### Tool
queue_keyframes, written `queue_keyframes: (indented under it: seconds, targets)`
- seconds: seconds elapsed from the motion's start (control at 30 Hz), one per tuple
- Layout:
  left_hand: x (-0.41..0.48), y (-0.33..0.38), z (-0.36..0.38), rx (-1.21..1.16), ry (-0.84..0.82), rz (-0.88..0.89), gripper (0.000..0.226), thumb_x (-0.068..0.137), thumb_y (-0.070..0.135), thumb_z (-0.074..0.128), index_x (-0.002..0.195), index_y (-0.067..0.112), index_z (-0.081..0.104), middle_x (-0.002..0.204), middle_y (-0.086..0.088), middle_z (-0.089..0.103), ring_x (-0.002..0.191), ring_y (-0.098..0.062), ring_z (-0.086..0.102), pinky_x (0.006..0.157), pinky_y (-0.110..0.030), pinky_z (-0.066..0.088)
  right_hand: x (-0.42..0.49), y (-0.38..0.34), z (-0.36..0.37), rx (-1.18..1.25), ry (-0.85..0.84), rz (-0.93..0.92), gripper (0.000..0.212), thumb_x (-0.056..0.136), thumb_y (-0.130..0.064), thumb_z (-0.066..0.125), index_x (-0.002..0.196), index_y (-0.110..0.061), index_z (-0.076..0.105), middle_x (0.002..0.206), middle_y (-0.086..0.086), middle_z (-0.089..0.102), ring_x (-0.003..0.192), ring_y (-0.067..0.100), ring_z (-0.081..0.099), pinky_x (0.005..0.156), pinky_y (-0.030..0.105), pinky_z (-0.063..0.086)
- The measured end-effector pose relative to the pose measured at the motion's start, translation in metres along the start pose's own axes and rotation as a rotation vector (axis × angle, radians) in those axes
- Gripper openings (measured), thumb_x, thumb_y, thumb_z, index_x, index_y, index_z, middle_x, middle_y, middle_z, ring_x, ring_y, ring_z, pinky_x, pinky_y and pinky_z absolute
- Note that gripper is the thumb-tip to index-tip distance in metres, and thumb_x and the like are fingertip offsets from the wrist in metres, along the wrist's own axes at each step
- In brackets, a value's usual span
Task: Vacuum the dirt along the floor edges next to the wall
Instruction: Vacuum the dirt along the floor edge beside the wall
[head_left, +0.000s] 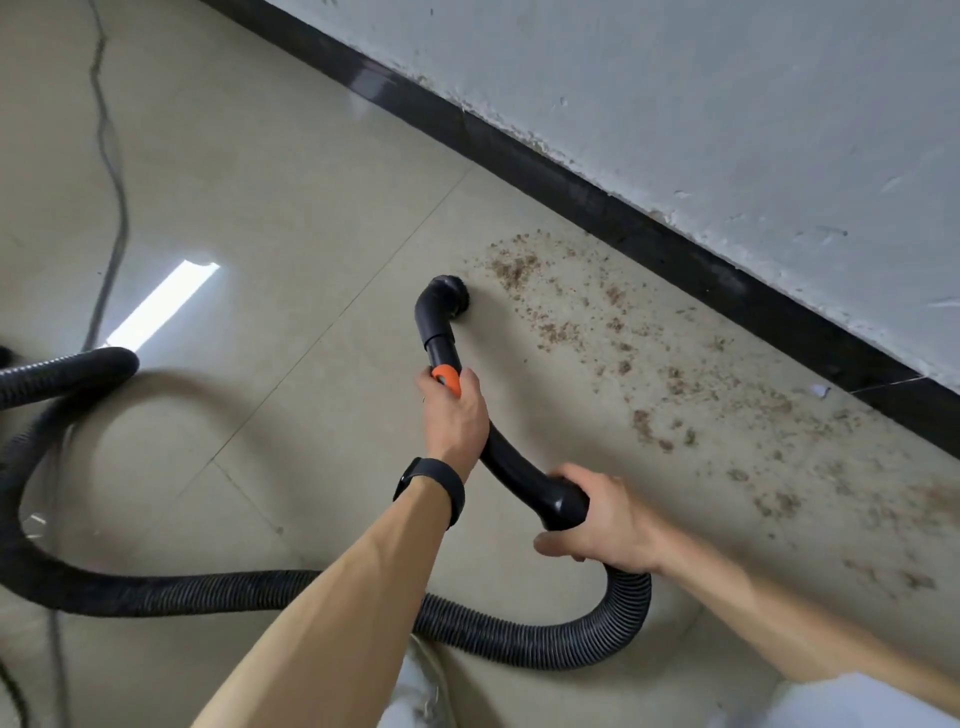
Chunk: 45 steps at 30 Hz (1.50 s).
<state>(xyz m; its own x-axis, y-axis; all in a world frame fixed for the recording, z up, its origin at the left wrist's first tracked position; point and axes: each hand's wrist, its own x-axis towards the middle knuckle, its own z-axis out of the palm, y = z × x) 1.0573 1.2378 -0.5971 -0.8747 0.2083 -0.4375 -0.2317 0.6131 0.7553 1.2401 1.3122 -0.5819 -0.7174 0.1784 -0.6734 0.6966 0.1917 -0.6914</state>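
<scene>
Brown dirt crumbs (649, 364) lie scattered over the beige floor tiles in a band beside the black skirting board (597, 202) of the white wall (727, 104). A black vacuum wand with a round brush nozzle (453, 292) points at the left end of the dirt, just short of it. My left hand (454, 410) grips the wand at its orange collar (447, 378). My right hand (602, 519) holds the curved black handle (535, 483) where the ribbed hose (519, 634) joins it.
The ribbed hose loops across the floor (260, 208) to the left edge, where another stretch of hose (67, 369) lies. A thin grey power cord (111, 171) runs along the floor at the far left. A black watch band (434, 483) sits on my left wrist.
</scene>
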Motion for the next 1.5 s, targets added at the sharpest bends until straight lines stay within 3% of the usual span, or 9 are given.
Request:
queue_keyframes:
  seconds: [0.13,0.3,0.4,0.5,0.6,0.8,0.97,1.13,1.5]
  targets:
    - [-0.004,-0.007,0.005,-0.048,-0.025,-0.113,0.041,0.096,0.036,0.046,0.130,0.017,0.038,0.087,-0.004,0.053,0.072,-0.026,0.058,0.075,-0.047,0.058,0.001,0.013,0.011,-0.114,0.074,0.004,0.046,0.063,-0.058,0.082,0.097,-0.040,0.057,0.079,-0.011,0.069,0.068,0.003,0.065,0.062,0.023,0.051]
    - [0.002,0.004,0.009,-0.058,-0.011,-0.113,0.042,0.095,0.041,0.046,0.129,0.018,0.040,0.084,0.000,0.053,0.071,-0.024,0.059,0.077,-0.051,0.058,0.009,0.018,0.007,-0.034,0.113,-0.042,0.048,0.067,-0.052,0.087,0.104,-0.043,0.056,0.083,-0.011,0.069,0.073,-0.001,0.065,0.061,0.014,0.046]
    - [0.014,0.016,0.009,-0.062,-0.066,-0.110,0.035,0.093,0.044,0.045,0.120,0.021,0.043,0.084,-0.001,0.056,0.075,-0.030,0.065,0.076,-0.050,0.059,0.016,0.013,0.003,-0.043,0.173,-0.071,0.048,0.068,-0.053,0.084,0.104,-0.046,0.055,0.083,-0.013,0.070,0.073,-0.001,0.066,0.062,0.016,0.049]
    - [0.021,0.031,0.010,-0.051,-0.094,-0.085,0.015,0.096,0.036,0.046,0.097,0.021,0.042,0.080,-0.003,0.050,0.069,-0.029,0.060,0.071,-0.046,0.057,0.022,0.006,0.002,-0.054,0.239,-0.068,0.047,0.069,-0.052,0.085,0.106,-0.041,0.058,0.079,-0.012,0.069,0.070,0.001,0.066,0.060,0.018,0.050]
    - [0.029,0.036,0.013,-0.031,-0.088,-0.065,0.014,0.095,0.034,0.046,0.089,0.023,0.039,0.080,-0.005,0.048,0.066,-0.026,0.056,0.072,-0.049,0.057,0.028,0.002,-0.002,-0.051,0.256,-0.045,0.047,0.070,-0.052,0.086,0.106,-0.037,0.061,0.080,-0.011,0.068,0.072,0.001,0.065,0.058,0.016,0.046]
    - [0.039,0.036,0.012,0.031,-0.127,-0.036,0.014,0.097,0.033,0.045,0.101,0.021,0.040,0.084,-0.006,0.051,0.070,-0.026,0.057,0.072,-0.047,0.057,0.038,0.001,-0.003,-0.001,0.221,-0.034,0.042,0.068,-0.052,0.086,0.097,-0.036,0.060,0.080,-0.010,0.067,0.071,0.002,0.064,0.058,0.017,0.046]
    - [0.046,0.038,0.013,0.082,-0.142,-0.023,0.010,0.096,0.033,0.046,0.095,0.026,0.038,0.084,-0.007,0.051,0.071,-0.027,0.057,0.075,-0.050,0.056,0.041,-0.001,-0.004,0.038,0.211,-0.014,0.040,0.068,-0.049,0.086,0.098,-0.035,0.063,0.080,-0.010,0.069,0.067,0.002,0.066,0.055,0.015,0.046]
    - [0.048,0.043,0.025,0.138,-0.151,0.014,0.028,0.100,0.030,0.045,0.121,0.013,0.038,0.083,-0.001,0.051,0.069,-0.019,0.054,0.063,-0.034,0.048,0.037,0.004,-0.006,0.121,0.208,0.002,0.037,0.067,-0.047,0.083,0.096,-0.037,0.062,0.076,-0.007,0.071,0.059,0.004,0.068,0.060,0.030,0.059]
    - [0.051,0.060,0.052,0.242,-0.160,0.059,0.028,0.100,0.028,0.044,0.120,0.011,0.035,0.086,-0.005,0.053,0.071,-0.024,0.054,0.064,-0.034,0.046,0.027,0.002,-0.019,0.303,0.186,0.037,0.034,0.071,-0.036,0.086,0.094,-0.026,0.064,0.064,-0.005,0.069,0.054,0.012,0.068,0.057,0.029,0.056]
